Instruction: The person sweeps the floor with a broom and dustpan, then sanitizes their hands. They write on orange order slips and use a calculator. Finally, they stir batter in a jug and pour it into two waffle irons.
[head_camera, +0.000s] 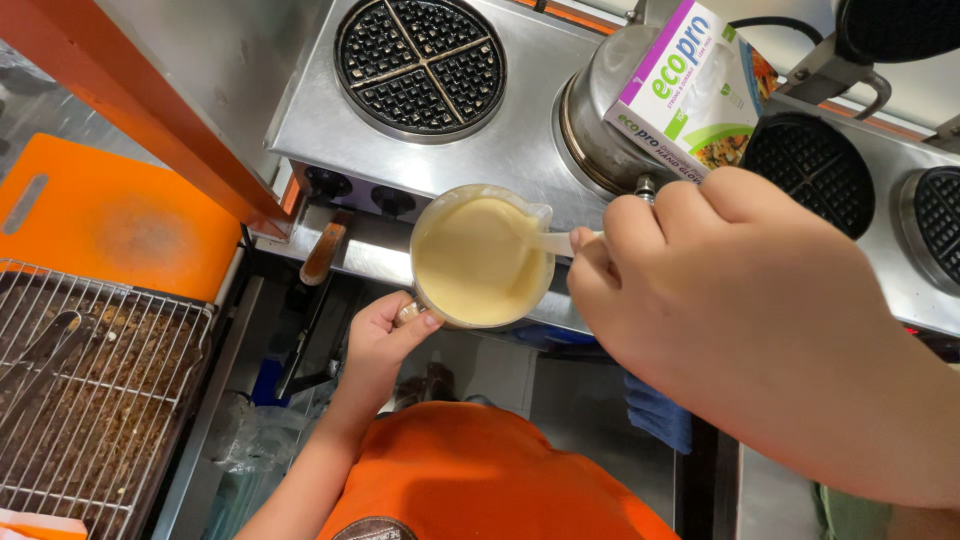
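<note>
My left hand (385, 335) grips the handle of the jug (480, 257), thumb on the rim side, fingers wrapped under. Jug is full of pale yellow batter (470, 262), held level, hanging over the front edge of the steel bench (520, 140), just in front of the knobs (350, 190).

My right hand (720, 290) is closed on a white spoon (553, 241); the handle comes out of my fist and the bowl end sits in the batter at the jug's right rim. This hand fills most of the right side of the view and hides the bench edge there.

Waffle iron (420, 65) is straight behind the jug, plate open and bare, four quadrants. Clear run from jug to plate, only the bench lip between.

A steel pot (590, 120) is right of the iron, with a cardboard box (690, 85) lying tilted on top of it, just behind my right knuckles. Tight there. Two more dark plates (810, 170) are further right, one partly cut off by the frame edge.

Left side: an orange beam (150, 100) runs diagonally down to the bench corner. Beyond it an orange board (110, 220), and a wire rack (90, 390) with tongs (45, 350) lying on it. All well apart from both hands.

A wooden handle (325, 250) sticks out under the bench lip, near the jug's left side, not touching.
</note>
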